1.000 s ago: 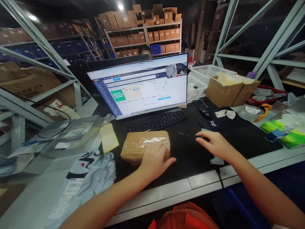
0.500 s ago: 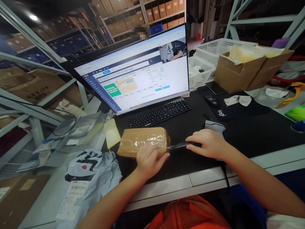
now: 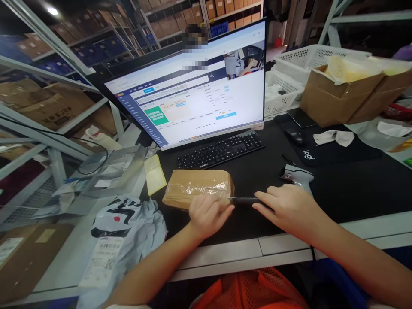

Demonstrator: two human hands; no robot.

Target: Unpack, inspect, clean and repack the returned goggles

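A brown paper parcel point(image 3: 199, 188), wrapped in clear glossy tape, lies flat on the black desk mat point(image 3: 354, 184) just in front of the keyboard point(image 3: 222, 150). The person's left hand point(image 3: 207, 214) rests on the parcel's near right corner, fingers bent and pressing down on the top rather than wrapped around it. The right hand point(image 3: 285, 208) lies closed over the dark handle of a knife point(image 3: 243, 200), held low and level with the mat, its tip meeting the parcel's right end just beside the left hand's fingertips.

A grey handheld scanner point(image 3: 296, 176) lies on the mat just behind the right hand. A pale yellow pad point(image 3: 155, 180) sits to the parcel's left, and nearer the desk's edge a crumpled grey mailing bag point(image 3: 125, 231) with a printed label lies open.

Behind the keyboard a wide monitor point(image 3: 196, 94) shows a lit software page. To its right a dark mouse point(image 3: 295, 136) sits on a black mouse pad point(image 3: 325, 150), with an open cardboard box point(image 3: 347, 94) and white plastic baskets point(image 3: 289, 73) farther back. Warehouse shelves stacked with cartons point(image 3: 225, 8) fill the background.
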